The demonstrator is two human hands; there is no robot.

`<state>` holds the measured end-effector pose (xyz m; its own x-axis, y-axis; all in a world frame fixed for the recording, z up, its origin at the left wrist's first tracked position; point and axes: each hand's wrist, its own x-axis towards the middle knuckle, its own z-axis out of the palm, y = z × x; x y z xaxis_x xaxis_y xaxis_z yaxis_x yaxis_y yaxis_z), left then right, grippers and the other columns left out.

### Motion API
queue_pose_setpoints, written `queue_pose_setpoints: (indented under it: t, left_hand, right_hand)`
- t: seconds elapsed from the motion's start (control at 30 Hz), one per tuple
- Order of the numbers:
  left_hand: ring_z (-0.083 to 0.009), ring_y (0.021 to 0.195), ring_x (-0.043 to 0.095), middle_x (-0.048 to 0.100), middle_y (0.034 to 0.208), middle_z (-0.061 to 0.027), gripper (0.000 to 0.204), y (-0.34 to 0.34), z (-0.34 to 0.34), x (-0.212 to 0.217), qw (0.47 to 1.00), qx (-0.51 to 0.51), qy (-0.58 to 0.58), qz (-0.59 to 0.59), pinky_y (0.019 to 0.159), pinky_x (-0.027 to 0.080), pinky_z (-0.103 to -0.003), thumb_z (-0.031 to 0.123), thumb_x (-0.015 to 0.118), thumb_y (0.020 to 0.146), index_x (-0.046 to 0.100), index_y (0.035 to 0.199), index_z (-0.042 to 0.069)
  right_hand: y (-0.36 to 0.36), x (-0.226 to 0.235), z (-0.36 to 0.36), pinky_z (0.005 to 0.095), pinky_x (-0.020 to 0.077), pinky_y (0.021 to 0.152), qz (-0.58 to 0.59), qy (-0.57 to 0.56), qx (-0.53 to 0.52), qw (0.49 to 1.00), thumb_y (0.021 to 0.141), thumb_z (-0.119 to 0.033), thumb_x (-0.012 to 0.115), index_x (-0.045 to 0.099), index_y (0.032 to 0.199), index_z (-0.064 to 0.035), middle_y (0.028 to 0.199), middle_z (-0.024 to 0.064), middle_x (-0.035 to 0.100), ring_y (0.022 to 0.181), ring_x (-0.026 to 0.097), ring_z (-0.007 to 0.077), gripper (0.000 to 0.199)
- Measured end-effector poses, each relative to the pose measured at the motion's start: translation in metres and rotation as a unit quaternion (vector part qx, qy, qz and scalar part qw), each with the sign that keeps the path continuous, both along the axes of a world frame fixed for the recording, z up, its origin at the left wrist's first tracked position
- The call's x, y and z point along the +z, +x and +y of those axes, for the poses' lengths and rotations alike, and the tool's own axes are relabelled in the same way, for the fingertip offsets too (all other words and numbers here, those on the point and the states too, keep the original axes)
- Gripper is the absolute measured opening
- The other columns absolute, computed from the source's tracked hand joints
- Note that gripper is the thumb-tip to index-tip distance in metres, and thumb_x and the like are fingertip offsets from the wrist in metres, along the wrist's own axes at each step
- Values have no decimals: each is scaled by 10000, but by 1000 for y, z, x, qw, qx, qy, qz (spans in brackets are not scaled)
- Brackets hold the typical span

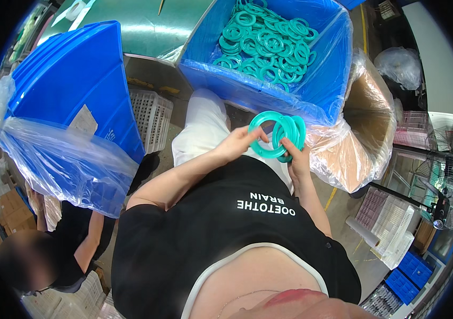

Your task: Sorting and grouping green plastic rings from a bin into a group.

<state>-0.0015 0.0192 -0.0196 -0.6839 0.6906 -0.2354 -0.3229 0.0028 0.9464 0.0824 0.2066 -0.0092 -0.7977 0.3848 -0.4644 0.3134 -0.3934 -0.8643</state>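
In front of my torso, both hands hold glossy teal plastic rings. My left hand grips the near-left side of one ring, with its fingers curled at the rim. My right hand is closed around several more rings, bunched together and partly overlapping the first. Just beyond my hands stands a large blue bin with a clear plastic liner. Inside it lies a loose pile of the same teal rings.
At left, a tilted blue bin draped in clear plastic stands near a co-worker. A plastic-lined carton is close on my right. A green table lies beyond, and a white crate sits between the bins.
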Motion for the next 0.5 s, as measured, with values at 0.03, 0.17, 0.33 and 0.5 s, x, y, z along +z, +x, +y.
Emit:
queue_pose_setpoints:
  t: [0.03,0.17,0.33,0.5]
  left_hand:
    - [-59,708,450,515,763,43,220,-10,-6,15,995,-5,25,-92,645,374,-210,260,483,959,610,988,83]
    - [-70,817,510,604,866,13,277,-31,-12,6,992,-67,24,-100,722,407,-221,303,469,966,614,935,69]
    - [-64,781,521,591,878,16,267,-21,-13,4,991,-81,19,-103,719,429,-235,280,483,962,598,946,39]
    - [-36,792,517,585,896,25,290,-21,-22,4,959,-117,89,-244,707,432,-235,347,484,961,587,961,76]
  right_hand:
    - [1,2,3,214,382,572,-6,42,62,997,766,-190,748,618,907,-29,747,-1,589,639,517,63,250]
    - [3,3,4,213,376,532,-14,101,151,983,761,-224,751,623,909,-17,725,0,589,598,511,62,285]
    - [3,5,5,211,372,529,-6,111,136,985,765,-230,746,632,917,-11,737,16,620,589,509,62,290]
    - [8,1,10,207,360,522,-13,106,121,987,771,-238,739,645,897,-19,747,18,640,589,505,51,270]
